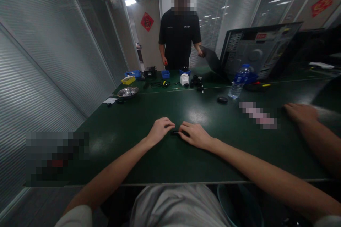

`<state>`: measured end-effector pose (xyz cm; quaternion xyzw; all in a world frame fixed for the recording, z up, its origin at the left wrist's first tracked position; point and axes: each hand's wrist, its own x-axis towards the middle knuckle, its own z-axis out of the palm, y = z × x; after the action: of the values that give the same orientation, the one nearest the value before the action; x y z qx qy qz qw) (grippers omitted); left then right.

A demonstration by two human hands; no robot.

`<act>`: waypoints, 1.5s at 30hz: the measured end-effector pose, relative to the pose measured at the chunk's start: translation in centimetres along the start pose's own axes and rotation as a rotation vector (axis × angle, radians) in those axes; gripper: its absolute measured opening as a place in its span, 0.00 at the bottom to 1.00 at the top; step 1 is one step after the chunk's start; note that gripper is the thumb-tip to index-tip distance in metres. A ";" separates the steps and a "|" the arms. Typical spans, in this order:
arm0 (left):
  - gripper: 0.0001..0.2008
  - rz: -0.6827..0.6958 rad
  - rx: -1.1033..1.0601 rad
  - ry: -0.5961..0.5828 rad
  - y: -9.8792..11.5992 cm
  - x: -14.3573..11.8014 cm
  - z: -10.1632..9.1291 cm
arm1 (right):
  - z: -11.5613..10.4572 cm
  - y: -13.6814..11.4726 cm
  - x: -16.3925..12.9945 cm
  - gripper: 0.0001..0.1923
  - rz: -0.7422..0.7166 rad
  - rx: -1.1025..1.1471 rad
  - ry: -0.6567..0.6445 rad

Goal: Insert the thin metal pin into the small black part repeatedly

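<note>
A small black piece with a thin silvery end lies low over the green table, between my two hands. My right hand has its thumb and fingertips closed at the silvery end of that piece. My left hand is just to the left, its thumb and fingers drawn together in a pinch above the piece's other side. Whatever sits in the left fingertips is too small and dark to make out.
Another person's hand rests on the table at right. A water bottle, a black oval object and a metal bowl stand farther back. Across the table, a person holds a dark panel beside an open computer case.
</note>
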<state>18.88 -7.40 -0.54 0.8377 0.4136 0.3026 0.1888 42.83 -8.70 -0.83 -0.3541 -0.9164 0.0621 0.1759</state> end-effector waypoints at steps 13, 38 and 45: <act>0.15 0.039 0.026 -0.043 0.1 -1.1 -0.7 | 0.0 0.2 -0.1 0.09 0.011 0.049 0.036; 0.15 -0.056 0.166 -0.016 -7.5 -1.3 -4.3 | -0.3 0.5 -0.2 0.09 0.026 0.172 0.084; 0.17 -0.599 0.588 0.185 -19.7 -6.5 -15.5 | -0.6 0.3 -0.1 0.09 0.030 0.181 0.075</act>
<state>-5.91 -0.10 -2.43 0.6680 0.7225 0.1773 -0.0163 43.32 -8.60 -0.36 -0.3525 -0.8945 0.1338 0.2401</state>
